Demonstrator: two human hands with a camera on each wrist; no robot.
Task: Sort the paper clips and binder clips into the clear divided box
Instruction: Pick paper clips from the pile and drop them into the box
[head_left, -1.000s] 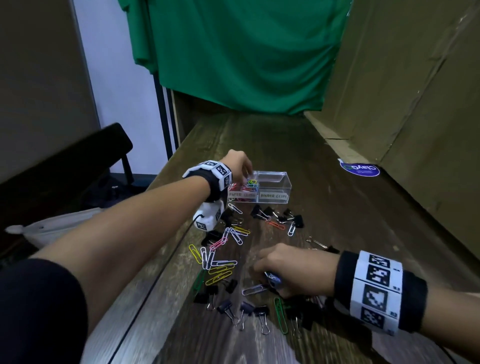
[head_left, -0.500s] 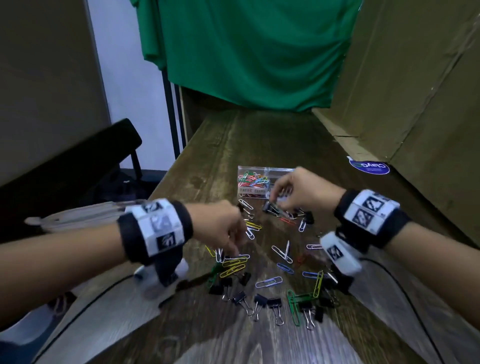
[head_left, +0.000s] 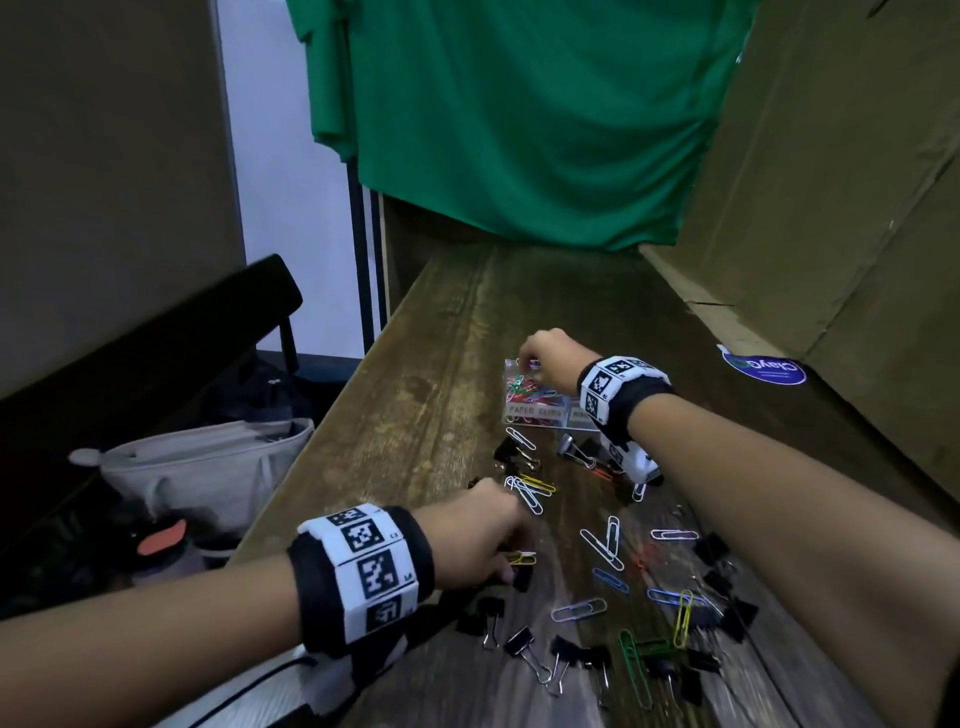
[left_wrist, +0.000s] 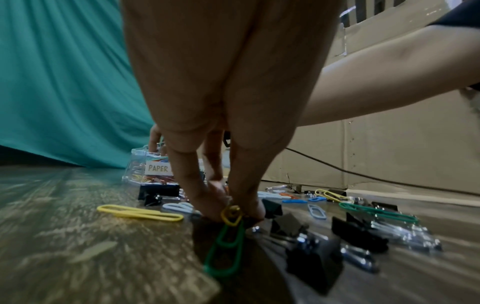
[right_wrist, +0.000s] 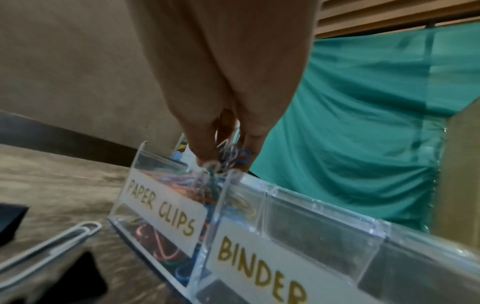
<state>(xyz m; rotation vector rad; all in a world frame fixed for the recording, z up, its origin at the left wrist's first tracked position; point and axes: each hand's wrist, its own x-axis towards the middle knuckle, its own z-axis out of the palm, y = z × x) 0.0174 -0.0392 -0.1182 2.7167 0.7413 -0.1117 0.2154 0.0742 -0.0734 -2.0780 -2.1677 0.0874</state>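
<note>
Right hand (right_wrist: 226, 82) pinches a bunch of paper clips (right_wrist: 228, 158) just above the "PAPER CLIPS" compartment of the clear divided box (right_wrist: 285, 205). Left hand (left_wrist: 223, 92), nearer the person, pinches yellow and green paper clips (left_wrist: 230, 224) among scattered binder clips (head_left: 524, 644) on the wooden table (head_left: 426, 415).

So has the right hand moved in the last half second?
Yes. The right hand went leftward over the clear box, from the binder clips side to above the paper clips side.

My right hand (head_left: 550, 356) has carried its paper clips (right_wrist: 226, 158) from the binder clip pile to over the box (right_wrist: 161, 197); my left hand (head_left: 478, 540) now pinches a yellow clip (left_wrist: 231, 214).
</note>
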